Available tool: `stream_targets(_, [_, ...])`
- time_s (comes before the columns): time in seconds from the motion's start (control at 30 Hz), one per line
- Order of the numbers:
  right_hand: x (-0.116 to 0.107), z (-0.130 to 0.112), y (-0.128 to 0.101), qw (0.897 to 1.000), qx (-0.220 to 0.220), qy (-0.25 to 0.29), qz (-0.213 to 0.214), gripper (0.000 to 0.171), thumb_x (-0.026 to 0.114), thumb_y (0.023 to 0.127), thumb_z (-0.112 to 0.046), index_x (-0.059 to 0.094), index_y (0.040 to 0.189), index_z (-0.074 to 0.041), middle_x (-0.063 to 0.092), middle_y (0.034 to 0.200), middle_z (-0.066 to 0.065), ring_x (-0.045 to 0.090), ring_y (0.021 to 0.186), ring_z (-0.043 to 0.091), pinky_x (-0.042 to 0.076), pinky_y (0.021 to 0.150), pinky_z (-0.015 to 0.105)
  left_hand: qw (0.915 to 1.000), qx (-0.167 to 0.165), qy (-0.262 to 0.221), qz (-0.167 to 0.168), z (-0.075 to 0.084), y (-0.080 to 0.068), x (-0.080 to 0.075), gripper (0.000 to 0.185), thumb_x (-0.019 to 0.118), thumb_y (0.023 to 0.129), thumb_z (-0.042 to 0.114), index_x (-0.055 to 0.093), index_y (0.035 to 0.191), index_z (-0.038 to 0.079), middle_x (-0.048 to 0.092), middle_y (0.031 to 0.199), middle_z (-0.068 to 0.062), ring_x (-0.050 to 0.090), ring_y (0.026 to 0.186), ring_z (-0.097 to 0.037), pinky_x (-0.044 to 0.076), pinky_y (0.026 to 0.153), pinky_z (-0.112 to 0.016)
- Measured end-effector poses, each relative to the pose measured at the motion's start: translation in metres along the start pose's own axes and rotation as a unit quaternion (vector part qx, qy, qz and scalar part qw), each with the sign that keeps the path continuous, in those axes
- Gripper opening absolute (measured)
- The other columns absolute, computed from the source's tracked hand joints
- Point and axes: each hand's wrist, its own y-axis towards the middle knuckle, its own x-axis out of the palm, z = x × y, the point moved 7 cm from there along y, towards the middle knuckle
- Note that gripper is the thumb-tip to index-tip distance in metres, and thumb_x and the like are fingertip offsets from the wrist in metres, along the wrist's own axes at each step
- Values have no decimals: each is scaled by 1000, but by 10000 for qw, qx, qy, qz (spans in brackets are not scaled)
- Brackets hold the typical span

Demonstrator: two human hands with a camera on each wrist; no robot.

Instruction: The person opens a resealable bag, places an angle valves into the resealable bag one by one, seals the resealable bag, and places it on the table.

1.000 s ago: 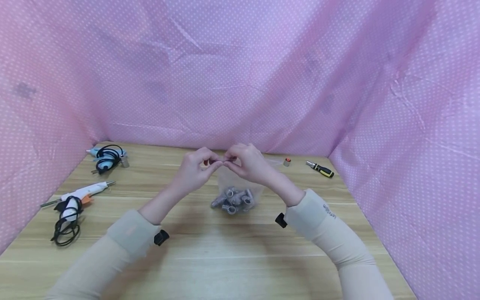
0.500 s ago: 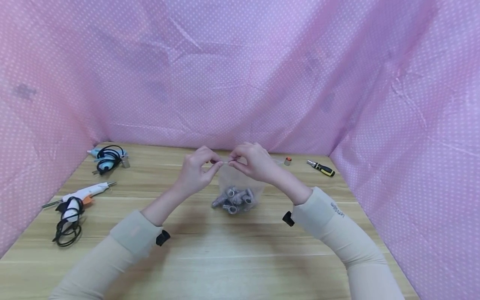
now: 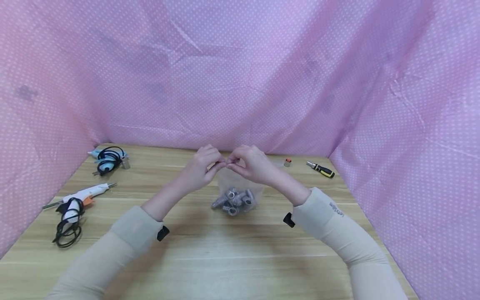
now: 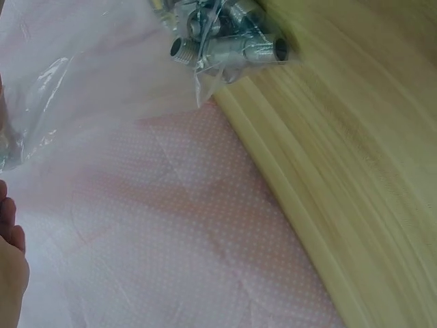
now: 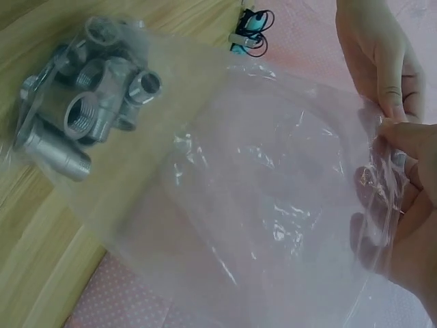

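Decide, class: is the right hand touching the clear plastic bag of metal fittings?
Touching. The right wrist view shows the right hand pinching the top edge of the plastic bag, its fingers partly behind the film.

In the left wrist view only fingertips of the left hand (image 4: 9, 253) show beside the bag (image 4: 61, 82); the bag's fittings (image 4: 225, 41) are cut off above.

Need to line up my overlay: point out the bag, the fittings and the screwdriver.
bag (image 5: 273, 205), right wrist view, clear middle panel
fittings (image 3: 234, 199), head view, middle of the pile
screwdriver (image 3: 323, 169), head view, its handle
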Motion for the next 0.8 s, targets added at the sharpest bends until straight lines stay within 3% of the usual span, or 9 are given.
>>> stream_targets(0.17, [-1,2,-2,9998,-49,-209,-60,8,71,82,-17,69,86,-11,68,83,-1,61,80,13,49,75,31,9987,379,259,235,5,-1,-2,5,69,81,6,65,80,5,61,74,-2,49,76,-16,37,71,-30])
stream_targets(0.3, [-3,3,-5,9994,-67,-316,-117,8,72,82,-19,69,85,-12,68,82,-2,60,80,13,48,72,33,9978,507,375,222,7,-2,-3,5,69,81,6,64,79,5,60,74,-2,49,77,-18,36,70,-31])
stream_targets(0.53, [-6,11,-8,9987,-18,-484,-175,9,72,82,-21,69,84,-13,67,81,-4,59,79,13,44,68,32,9980,462,432,91,4,-1,-5,7,67,83,8,63,78,6,59,73,-2,49,77,-18,36,70,-31])
stream_targets(0.8, [-12,26,-14,9982,82,-537,-260,12,72,82,-22,68,87,-12,67,85,-3,59,82,14,44,71,33,9983,284,509,25,-1,3,-5,4,68,82,6,65,79,5,60,73,-2,49,77,-18,36,72,-31])
